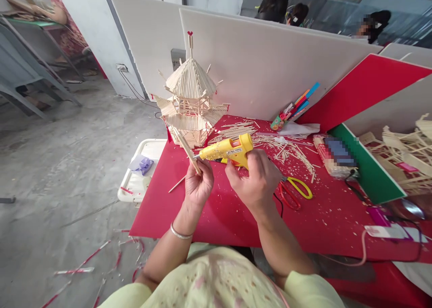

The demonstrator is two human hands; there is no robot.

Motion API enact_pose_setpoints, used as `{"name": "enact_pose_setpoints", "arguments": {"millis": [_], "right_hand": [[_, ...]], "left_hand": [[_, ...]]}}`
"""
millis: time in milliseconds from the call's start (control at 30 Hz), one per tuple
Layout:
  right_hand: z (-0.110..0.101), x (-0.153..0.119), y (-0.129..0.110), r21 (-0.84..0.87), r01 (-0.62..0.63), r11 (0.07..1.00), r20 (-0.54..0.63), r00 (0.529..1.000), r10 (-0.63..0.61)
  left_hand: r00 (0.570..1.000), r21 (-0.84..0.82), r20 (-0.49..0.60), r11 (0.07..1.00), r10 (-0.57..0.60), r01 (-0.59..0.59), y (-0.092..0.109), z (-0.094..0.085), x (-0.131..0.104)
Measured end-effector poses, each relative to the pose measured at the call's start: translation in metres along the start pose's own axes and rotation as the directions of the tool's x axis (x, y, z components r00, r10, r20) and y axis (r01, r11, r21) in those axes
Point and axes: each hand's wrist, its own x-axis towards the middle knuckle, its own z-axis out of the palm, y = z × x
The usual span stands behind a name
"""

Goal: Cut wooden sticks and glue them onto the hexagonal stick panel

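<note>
My left hand [199, 182], with a bracelet at the wrist, is closed on a narrow piece made of wooden sticks [186, 147], which slants up and to the left. My right hand [258, 177] grips a yellow glue gun [229, 148]. The gun's nozzle points left and meets, or nearly meets, the stick piece just above my left fingers. Behind my hands stands a tiered pagoda model [191, 80] of pale sticks, with small red ornaments. A single stick [177, 184] lies on the red table [222, 222] left of my left hand.
Loose sticks [236, 131] are scattered behind the gun. Pliers with red and yellow handles [297, 188] lie right of my right hand. Farther right are a phone [340, 151], a green board [367, 168] and a power strip [388, 231]. White panels [270, 65] stand behind; people are beyond them.
</note>
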Motion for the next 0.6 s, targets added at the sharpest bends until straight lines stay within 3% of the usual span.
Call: {"name": "enact_pose_setpoints", "arguments": {"millis": [267,433,600], "right_hand": [[-0.0007,0.0059,-0.0058,-0.028,0.029,0.999,0.018,0.999,-0.029],[-0.0021,0.0088,-0.0086,-0.013,0.039,0.999,0.010,0.999,-0.038],[-0.0038,0.0094,-0.0101,-0.002,0.040,0.999,0.004,0.999,-0.040]], "left_hand": [[0.999,-0.025,0.047,0.999,-0.018,0.019,0.0049,-0.0025,-0.0002],[0.994,0.069,0.103,0.997,0.030,-0.037,0.0076,-0.0044,-0.0001],[0.996,0.082,0.075,0.995,0.048,-0.055,0.0062,-0.0022,-0.0013]]}}
